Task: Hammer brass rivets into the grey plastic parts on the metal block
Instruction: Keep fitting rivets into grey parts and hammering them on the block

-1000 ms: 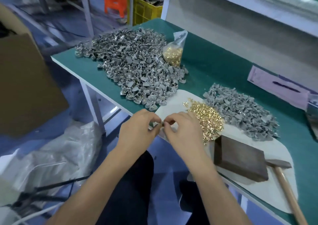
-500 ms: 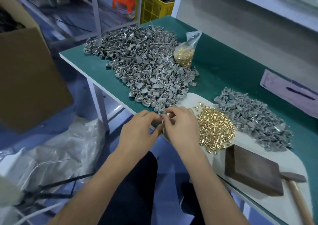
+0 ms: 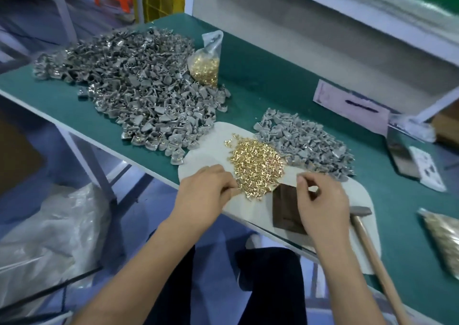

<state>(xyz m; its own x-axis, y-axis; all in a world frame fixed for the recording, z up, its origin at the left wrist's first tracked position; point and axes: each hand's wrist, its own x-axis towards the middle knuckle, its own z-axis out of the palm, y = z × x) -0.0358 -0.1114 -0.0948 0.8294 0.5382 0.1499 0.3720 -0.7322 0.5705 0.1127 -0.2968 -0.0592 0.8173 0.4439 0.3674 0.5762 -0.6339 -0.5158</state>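
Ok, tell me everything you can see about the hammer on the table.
The hammer lies flat at the right edge of the pale mat on the green table, just right of the dark metal block. It has a small dull grey metal head, pointing left and right, and a long light wooden handle that runs toward the viewer and to the right, out of the picture's bottom edge. Neither hand grips it; the right hand is over the block beside the head.
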